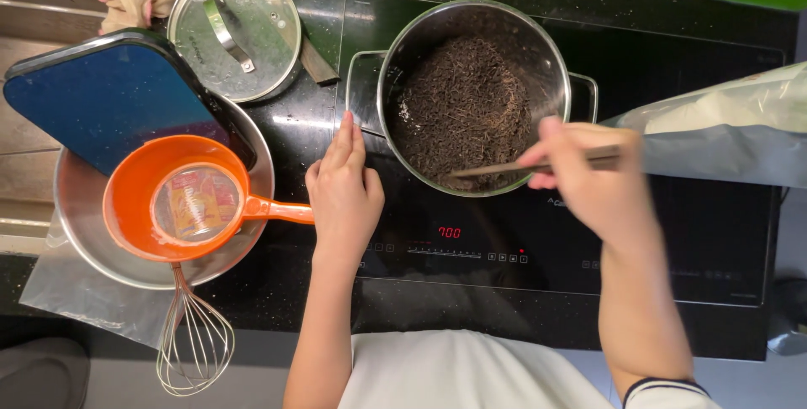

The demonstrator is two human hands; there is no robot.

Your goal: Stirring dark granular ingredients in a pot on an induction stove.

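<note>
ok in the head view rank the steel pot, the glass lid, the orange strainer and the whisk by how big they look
1. steel pot, widest with its side handles
2. orange strainer, counting its handle
3. glass lid and whisk: too close to rank, since one is round, the other long and thin, and the whisk lies nearer the camera

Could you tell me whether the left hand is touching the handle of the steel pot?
Apart. The head view shows the left hand flat on the cooktop, with dark glass visible between its fingertips and the pot handle.
</note>
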